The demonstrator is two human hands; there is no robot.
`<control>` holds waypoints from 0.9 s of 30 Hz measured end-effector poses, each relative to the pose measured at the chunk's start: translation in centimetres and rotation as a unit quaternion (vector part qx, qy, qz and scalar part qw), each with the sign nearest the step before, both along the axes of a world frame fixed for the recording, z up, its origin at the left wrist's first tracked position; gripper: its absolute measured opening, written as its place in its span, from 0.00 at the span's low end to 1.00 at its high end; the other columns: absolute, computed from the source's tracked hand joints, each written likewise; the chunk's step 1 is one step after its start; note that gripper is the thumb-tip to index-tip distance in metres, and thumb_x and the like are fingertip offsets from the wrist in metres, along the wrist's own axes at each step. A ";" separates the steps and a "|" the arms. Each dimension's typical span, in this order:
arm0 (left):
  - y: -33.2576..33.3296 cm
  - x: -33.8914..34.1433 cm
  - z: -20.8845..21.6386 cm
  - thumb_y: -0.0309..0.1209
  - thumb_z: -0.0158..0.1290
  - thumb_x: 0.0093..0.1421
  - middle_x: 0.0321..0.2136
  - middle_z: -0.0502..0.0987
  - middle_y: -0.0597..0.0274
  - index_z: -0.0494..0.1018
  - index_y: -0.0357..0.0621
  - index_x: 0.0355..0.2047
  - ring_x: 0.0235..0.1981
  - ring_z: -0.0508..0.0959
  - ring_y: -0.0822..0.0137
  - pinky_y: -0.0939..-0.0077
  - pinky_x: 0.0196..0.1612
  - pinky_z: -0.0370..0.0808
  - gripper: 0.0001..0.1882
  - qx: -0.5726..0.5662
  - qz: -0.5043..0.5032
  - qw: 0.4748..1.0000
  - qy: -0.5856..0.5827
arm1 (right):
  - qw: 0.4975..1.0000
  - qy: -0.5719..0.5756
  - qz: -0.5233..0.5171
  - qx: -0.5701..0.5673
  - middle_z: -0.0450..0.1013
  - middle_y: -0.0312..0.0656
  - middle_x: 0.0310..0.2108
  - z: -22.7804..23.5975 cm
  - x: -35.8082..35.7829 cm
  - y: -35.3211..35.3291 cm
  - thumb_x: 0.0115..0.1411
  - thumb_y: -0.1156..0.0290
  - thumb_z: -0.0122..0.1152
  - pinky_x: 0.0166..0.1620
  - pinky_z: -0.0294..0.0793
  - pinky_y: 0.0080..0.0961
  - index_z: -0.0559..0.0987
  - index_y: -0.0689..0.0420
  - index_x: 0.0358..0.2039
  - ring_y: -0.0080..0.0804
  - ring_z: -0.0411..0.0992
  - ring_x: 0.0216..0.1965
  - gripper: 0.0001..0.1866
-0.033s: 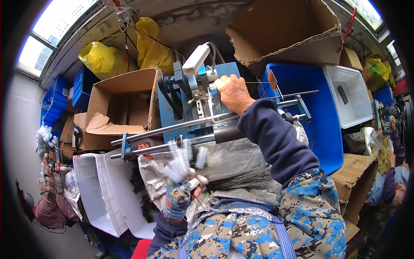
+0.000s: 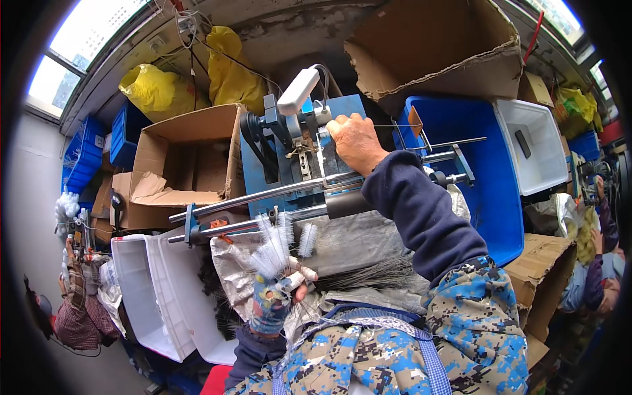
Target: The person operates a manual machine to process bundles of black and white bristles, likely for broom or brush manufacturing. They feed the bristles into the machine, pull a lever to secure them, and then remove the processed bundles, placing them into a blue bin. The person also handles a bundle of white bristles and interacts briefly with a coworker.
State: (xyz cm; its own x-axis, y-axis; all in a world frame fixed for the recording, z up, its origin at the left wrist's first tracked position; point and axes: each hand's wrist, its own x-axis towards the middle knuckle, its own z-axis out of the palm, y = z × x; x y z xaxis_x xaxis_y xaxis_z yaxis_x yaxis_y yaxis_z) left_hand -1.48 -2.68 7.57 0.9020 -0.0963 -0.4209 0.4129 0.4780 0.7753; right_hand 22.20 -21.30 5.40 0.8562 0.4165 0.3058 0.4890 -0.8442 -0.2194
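Low in the middle, my left hand [image 2: 273, 304] wears a patterned glove with taped fingers. It is closed around several white-bristled tube brushes [image 2: 271, 250], bristles upward and thin wire stems showing below. My right hand [image 2: 359, 145] rests at the head of a blue bench machine [image 2: 349, 105], fingers curled over a part there. What lies under those fingers is hidden. A thin wire or rod [image 2: 394, 126] runs from beside this hand toward an orange plate [image 2: 415, 122]. Two steel rails [image 2: 263, 197] cross the machine's near side, with a dark cylinder [image 2: 347, 203] on them.
Thin wires [image 2: 368, 273] lie on grey sheeting before me. White bins [image 2: 141, 296] and a carton [image 2: 187, 135] stand left; a big blue bin [image 2: 503, 224] and a white tray [image 2: 536, 148] stand right. Other people [image 2: 82, 316] work at both far sides.
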 end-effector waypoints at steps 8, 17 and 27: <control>-0.2 0.4 0.4 0.20 0.46 0.54 0.30 0.74 0.43 0.66 0.39 0.40 0.14 0.69 0.73 0.88 0.15 0.63 0.12 -0.010 -0.008 1.000 0.004 | 0.998 -0.022 0.029 0.044 0.70 0.43 0.26 -0.7 0.5 -0.1 0.47 0.77 0.46 0.35 0.65 0.36 0.73 0.56 0.25 0.43 0.68 0.31 0.06; -0.1 0.1 0.5 0.18 0.46 0.53 0.31 0.73 0.41 0.66 0.38 0.40 0.14 0.69 0.73 0.88 0.14 0.64 0.13 -0.027 0.001 1.000 0.005 | 0.998 -0.032 -0.027 -0.036 0.56 0.49 0.52 0.1 -0.7 -1.8 0.45 0.66 0.58 0.48 0.58 0.40 0.72 0.63 0.40 0.44 0.54 0.51 0.21; -0.7 0.0 0.7 0.18 0.46 0.53 0.30 0.74 0.42 0.65 0.38 0.40 0.14 0.68 0.73 0.87 0.16 0.64 0.13 -0.026 -0.027 0.999 0.004 | 0.990 0.124 -0.063 -0.019 0.59 0.50 0.41 1.2 -3.7 -2.5 0.49 0.60 0.58 0.41 0.68 0.35 0.64 0.64 0.50 0.45 0.65 0.41 0.31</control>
State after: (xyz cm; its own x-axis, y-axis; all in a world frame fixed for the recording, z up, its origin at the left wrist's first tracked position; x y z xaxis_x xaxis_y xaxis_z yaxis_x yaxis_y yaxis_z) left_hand -1.52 -3.40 8.24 0.8916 -0.1672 -0.4208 0.4452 0.4933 0.7473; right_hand 18.53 -23.77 6.59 0.9490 0.3084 0.0654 0.3139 -0.9051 -0.2868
